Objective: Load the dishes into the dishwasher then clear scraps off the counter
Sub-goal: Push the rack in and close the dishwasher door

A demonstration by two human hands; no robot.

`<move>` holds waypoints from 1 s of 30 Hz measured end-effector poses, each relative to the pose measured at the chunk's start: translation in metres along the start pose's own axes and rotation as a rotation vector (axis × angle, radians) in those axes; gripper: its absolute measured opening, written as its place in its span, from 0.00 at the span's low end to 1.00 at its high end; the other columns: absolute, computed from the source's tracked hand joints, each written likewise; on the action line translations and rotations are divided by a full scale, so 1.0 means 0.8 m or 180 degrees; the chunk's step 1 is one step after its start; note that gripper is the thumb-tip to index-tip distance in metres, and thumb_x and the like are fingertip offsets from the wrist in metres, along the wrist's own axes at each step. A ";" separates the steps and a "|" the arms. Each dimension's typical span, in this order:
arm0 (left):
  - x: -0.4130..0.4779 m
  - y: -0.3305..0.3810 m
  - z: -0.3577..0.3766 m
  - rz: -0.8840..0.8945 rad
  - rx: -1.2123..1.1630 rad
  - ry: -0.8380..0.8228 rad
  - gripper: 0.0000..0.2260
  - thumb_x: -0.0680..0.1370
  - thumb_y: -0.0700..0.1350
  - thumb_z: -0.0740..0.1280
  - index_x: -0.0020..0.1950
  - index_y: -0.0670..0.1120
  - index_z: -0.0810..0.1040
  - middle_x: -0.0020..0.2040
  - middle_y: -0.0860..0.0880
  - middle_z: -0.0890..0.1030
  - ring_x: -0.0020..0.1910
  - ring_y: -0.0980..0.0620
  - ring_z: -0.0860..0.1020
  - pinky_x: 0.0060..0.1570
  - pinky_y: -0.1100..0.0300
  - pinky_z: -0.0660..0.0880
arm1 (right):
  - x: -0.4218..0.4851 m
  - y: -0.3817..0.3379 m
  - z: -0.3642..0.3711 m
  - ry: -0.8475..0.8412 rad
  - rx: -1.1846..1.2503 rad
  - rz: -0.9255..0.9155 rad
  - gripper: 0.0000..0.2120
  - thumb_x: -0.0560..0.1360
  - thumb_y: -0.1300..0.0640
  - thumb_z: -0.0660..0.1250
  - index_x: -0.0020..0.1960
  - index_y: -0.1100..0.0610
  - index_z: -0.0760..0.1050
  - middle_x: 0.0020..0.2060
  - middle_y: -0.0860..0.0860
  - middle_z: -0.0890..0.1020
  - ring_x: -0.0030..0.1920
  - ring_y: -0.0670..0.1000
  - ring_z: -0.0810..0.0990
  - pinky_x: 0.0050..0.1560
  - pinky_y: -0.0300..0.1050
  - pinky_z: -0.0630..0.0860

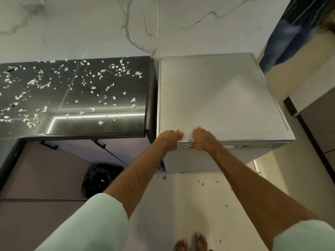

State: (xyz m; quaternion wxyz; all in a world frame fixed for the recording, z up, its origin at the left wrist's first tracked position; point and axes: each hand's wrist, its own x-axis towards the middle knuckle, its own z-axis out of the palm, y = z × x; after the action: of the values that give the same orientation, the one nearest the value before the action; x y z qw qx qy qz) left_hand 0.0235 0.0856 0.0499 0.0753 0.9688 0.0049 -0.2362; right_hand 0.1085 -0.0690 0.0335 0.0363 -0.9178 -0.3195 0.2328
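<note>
The white dishwasher [217,98] stands to the right of the dark counter [112,124], and its door looks closed. Both of my hands are at the top front edge of the door. My left hand [170,139] has its thumb on top and its fingers curled under the edge. My right hand [203,140] grips the same edge just beside it. Pale vegetable scraps [76,82] lie scattered over most of the counter. No dishes are in view.
A black bag [101,180] sits on the floor under the counter. A few scraps [201,183] lie on the pale floor in front of the dishwasher. A marble wall [108,24] is behind, and a thin cable [157,29] hangs down it. My bare feet [190,244] are at the bottom.
</note>
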 end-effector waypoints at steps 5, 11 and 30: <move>0.000 -0.003 0.004 -0.0059 0.0081 0.0022 0.30 0.74 0.40 0.73 0.74 0.46 0.66 0.69 0.45 0.70 0.62 0.43 0.77 0.62 0.47 0.75 | 0.013 -0.001 0.007 -0.0204 -0.0060 0.0121 0.31 0.75 0.53 0.71 0.72 0.65 0.66 0.72 0.63 0.67 0.71 0.63 0.70 0.69 0.55 0.71; 0.001 -0.003 -0.002 -0.0120 0.0090 -0.0307 0.36 0.77 0.42 0.69 0.81 0.47 0.54 0.81 0.45 0.56 0.76 0.44 0.64 0.74 0.41 0.60 | 0.019 0.004 -0.008 -0.0411 0.0000 0.0159 0.24 0.76 0.58 0.67 0.70 0.63 0.69 0.71 0.61 0.69 0.71 0.61 0.70 0.70 0.50 0.70; 0.112 -0.212 -0.271 -0.0681 -0.0276 0.1141 0.11 0.77 0.37 0.63 0.58 0.41 0.77 0.55 0.45 0.80 0.53 0.44 0.82 0.52 0.51 0.81 | 0.238 -0.047 -0.273 -0.0105 0.0536 0.0129 0.22 0.77 0.56 0.67 0.70 0.59 0.73 0.70 0.59 0.74 0.68 0.59 0.76 0.66 0.52 0.75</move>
State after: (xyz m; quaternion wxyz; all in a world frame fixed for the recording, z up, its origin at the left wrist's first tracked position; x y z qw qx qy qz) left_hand 0.1945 0.2832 0.1742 0.0893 0.9851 0.1311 -0.0664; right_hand 0.3164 0.0936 0.1588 0.1033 -0.9138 -0.2807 0.2747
